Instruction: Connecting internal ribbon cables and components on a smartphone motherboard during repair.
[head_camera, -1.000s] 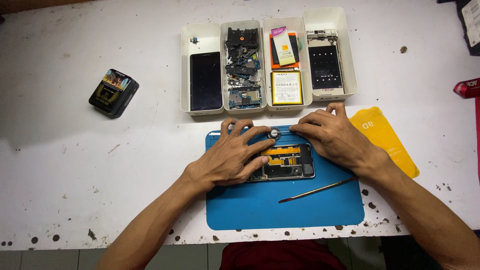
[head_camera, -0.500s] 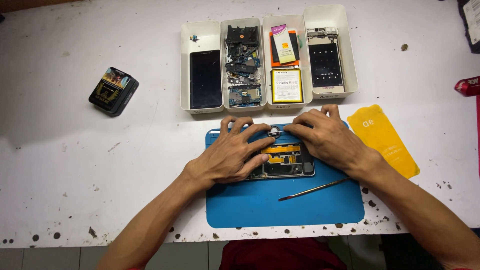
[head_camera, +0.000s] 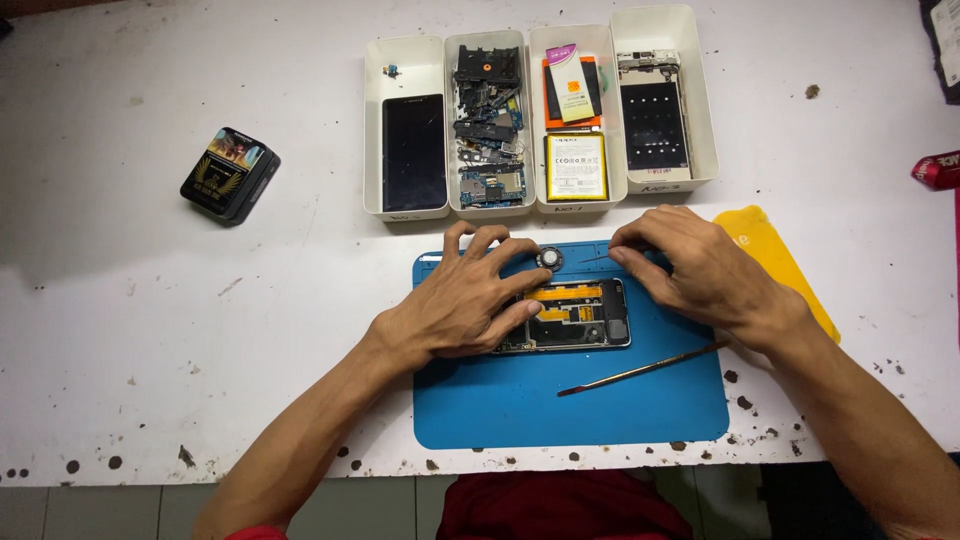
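Opened phone (head_camera: 575, 318) on blue mat (head_camera: 570, 400): left hand (head_camera: 460, 305) fingers spread flat on it; right hand (head_camera: 705, 270) fingers pinching tweezers (head_camera: 598, 257).

Both forearms reach in from below, the left hand (head_camera: 462, 305) lying palm down with its fingers (head_camera: 500, 240) spread flat, while the right hand (head_camera: 705, 270) arches beside it, its fingertips drawn together in a pinch.

Four white trays (head_camera: 404, 212) stand in a row at the far side of a stained white table (head_camera: 150, 350), holding a dark screen (head_camera: 414, 152), loose circuit parts (head_camera: 487, 120), batteries (head_camera: 576, 166) and a phone frame (head_camera: 655, 122) (one kind per tray). A small black tin (head_camera: 229, 174) sits well apart.
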